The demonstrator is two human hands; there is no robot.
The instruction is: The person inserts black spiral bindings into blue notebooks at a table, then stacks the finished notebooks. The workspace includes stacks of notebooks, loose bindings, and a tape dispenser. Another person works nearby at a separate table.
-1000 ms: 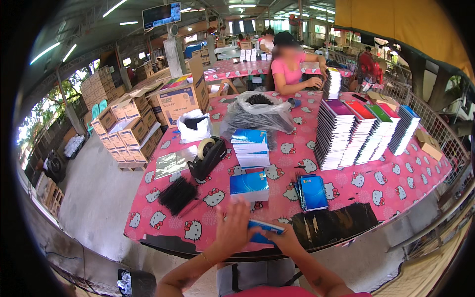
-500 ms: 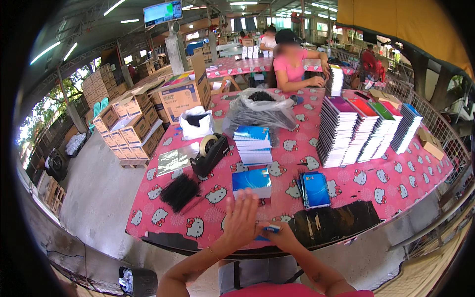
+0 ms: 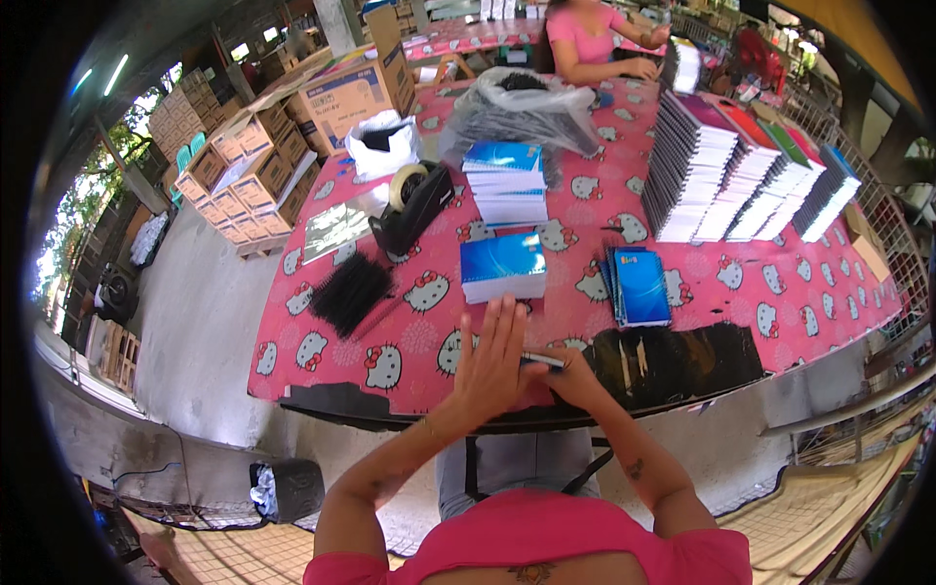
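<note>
Near the table's front edge, my right hand (image 3: 577, 378) is closed round a small notebook (image 3: 544, 360) with a blue cover, its pale edge showing. My left hand (image 3: 490, 363) lies flat beside it, fingers stretched out and together; the palm hides part of the notebook. Just beyond my left fingertips sits a low stack of blue-covered pads (image 3: 502, 257). Behind that rises a taller stack of the same blue kind (image 3: 504, 185). To the right lie several spiral-bound blue notebooks (image 3: 640, 287), slightly fanned. A pile of black spiral binding coils (image 3: 353, 295) rests on the left.
A black tape dispenser (image 3: 414, 210), a clear plastic sheet (image 3: 336, 231) and a white bag (image 3: 383, 146) stand at left. A large plastic bag (image 3: 522, 122) holds dark coils. Tall notebook stacks (image 3: 690, 171) rise at right, near a co-worker (image 3: 590, 44). A black patch (image 3: 673, 366) covers the front edge.
The view has tipped downward, so the table sits higher in the picture. The notebook in my right hand has turned, now showing its pale edge. My left hand stays flat beside it.
</note>
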